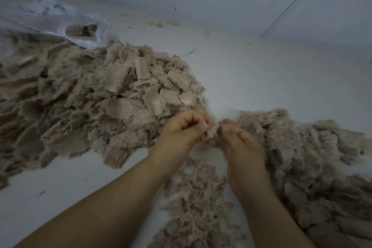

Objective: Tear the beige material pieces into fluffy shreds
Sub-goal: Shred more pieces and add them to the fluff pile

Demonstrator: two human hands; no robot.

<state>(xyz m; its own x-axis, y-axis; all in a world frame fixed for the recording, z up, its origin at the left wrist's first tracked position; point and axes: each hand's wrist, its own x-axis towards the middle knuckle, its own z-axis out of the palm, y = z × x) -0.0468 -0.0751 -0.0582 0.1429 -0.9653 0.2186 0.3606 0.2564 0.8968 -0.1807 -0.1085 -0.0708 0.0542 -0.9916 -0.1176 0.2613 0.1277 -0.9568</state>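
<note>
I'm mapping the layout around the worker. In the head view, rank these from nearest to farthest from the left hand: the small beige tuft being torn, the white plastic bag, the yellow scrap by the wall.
From the left hand:
1. Small beige tuft, pinched between both hands, at its fingertips.
2. White plastic bag, far left, behind the big pile.
3. Yellow scrap, straight ahead near the wall.
The last two are too close to call.

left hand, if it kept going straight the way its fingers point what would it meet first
Probably the right hand: the left hand points right across the small beige fluffy scrap both pinch, fingertips nearly meeting. Depth unclear.
</note>
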